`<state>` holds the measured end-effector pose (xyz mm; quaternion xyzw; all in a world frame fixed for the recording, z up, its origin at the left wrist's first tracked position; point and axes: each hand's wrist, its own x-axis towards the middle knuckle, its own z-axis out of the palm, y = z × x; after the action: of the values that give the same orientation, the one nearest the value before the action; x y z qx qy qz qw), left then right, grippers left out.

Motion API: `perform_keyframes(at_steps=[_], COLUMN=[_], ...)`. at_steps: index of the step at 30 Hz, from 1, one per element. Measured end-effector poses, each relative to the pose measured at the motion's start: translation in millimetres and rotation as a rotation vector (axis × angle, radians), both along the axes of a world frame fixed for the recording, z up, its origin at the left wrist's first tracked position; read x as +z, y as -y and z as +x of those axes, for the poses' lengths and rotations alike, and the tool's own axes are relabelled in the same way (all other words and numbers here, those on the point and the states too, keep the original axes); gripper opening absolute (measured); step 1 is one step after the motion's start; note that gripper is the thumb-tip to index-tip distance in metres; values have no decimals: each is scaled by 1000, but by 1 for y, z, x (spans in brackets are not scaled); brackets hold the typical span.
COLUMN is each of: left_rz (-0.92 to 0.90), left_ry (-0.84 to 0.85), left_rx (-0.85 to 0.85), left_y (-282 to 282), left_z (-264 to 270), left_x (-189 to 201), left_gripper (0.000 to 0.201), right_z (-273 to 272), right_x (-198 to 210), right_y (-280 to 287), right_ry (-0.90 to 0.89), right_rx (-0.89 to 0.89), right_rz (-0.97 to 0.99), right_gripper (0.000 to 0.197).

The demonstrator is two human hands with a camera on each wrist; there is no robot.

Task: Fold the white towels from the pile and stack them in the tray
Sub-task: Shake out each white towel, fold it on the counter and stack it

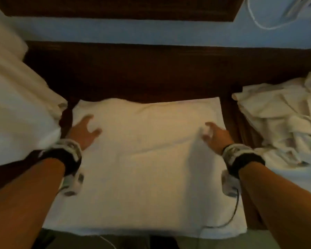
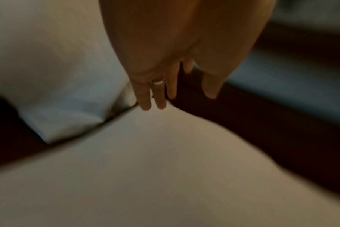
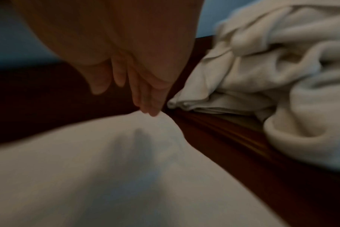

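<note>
White, soft towel (image 1: pixel 147 159) is lying light and floppy; left hand (image 1: pixel 84 132) and right hand (image 1: pixel 216 137), fingers straight, are holding nothing; grab far corners.

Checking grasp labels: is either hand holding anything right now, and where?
Nothing is held. The left hand and right hand have straight fingers over the far corners of the spread towel.
</note>
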<state>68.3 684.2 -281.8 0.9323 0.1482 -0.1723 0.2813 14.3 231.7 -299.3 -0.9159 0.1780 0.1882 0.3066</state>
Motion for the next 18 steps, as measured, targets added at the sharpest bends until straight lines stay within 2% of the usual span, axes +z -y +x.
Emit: perform_keyframes(at_steps=[2, 4, 8, 15, 18], left_rz=[215, 318, 354, 368, 320], left_ry=[-336, -426, -388, -287, -203], left_rx=[-293, -351, -358, -353, -317], left_y=[0, -8, -7, 12, 13], left_z=[-33, -48, -28, 59, 88], left_x=[-46, -71, -81, -84, -88], left_gripper=[88, 95, 101, 98, 97], right_z=[-31, -44, -20, 61, 92], right_x=[-35, -57, -61, -67, -68], right_y=[-8, -8, -9, 7, 13], right_ry=[-243, -326, -353, -341, -311], right_rx=[214, 294, 298, 279, 265], right_rz=[-132, -237, -324, -380, -364], right_gripper=[83, 96, 103, 107, 106])
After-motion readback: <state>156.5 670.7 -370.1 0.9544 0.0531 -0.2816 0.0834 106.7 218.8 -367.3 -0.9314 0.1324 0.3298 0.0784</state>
